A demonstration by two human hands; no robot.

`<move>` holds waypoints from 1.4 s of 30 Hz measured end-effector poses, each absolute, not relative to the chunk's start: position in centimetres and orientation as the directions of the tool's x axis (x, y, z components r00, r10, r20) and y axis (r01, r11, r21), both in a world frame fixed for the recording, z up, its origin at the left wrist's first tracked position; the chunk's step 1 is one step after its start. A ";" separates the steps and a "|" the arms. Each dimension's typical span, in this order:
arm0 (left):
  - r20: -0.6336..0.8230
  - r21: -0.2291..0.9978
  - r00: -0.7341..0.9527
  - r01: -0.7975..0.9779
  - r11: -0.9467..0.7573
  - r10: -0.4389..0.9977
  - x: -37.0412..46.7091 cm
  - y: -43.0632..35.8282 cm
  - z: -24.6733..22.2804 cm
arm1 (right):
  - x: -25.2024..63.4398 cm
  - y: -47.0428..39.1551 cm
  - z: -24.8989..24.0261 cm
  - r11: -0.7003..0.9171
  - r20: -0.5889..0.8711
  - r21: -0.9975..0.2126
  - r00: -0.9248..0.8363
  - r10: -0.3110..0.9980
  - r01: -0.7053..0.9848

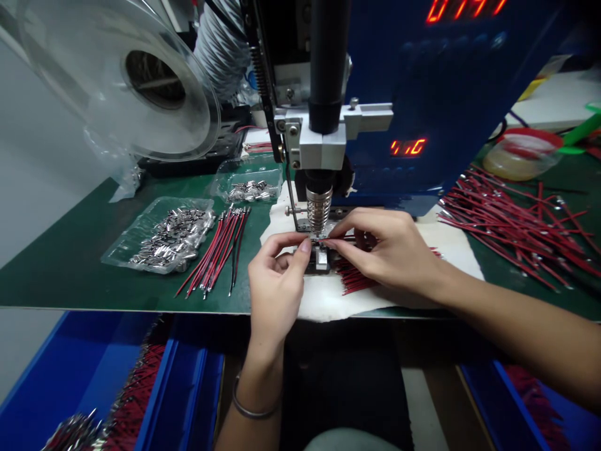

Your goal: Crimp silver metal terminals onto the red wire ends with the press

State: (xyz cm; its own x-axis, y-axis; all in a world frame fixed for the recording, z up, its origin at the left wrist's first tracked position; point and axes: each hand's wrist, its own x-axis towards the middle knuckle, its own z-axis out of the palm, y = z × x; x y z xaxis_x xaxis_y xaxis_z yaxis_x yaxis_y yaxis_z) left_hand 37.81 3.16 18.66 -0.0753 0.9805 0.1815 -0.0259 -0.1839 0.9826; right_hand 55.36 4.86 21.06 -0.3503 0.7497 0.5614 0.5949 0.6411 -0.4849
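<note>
My left hand [279, 275] is closed in a pinch at the left side of a small metal fixture [322, 258]. What lies between its thumb and forefinger is too small to make out. From the right, my right hand [382, 244] pinches a thin red wire [330, 242] at the same fixture. Just above the fingertips stands the coiled metal tip of a bench machine [319, 207]. Short red wires [353, 279] lie on a white sheet [323, 307], partly under my right hand.
Left of my hands are a bundle of red and black wires [218, 247] and clear trays of small metal parts [171, 238] [253, 190]. A large wire pile [521, 219] lies right. The blue machine housing [422, 81] rises behind; blue bins [183, 388] sit below the green table's edge.
</note>
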 end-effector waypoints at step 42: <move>0.178 0.984 -0.090 0.031 -0.176 0.980 37.9 3.2 18.5 | 55.7 5.6 20.8 0.761 0.612 -0.438 -0.461 0.642 0.479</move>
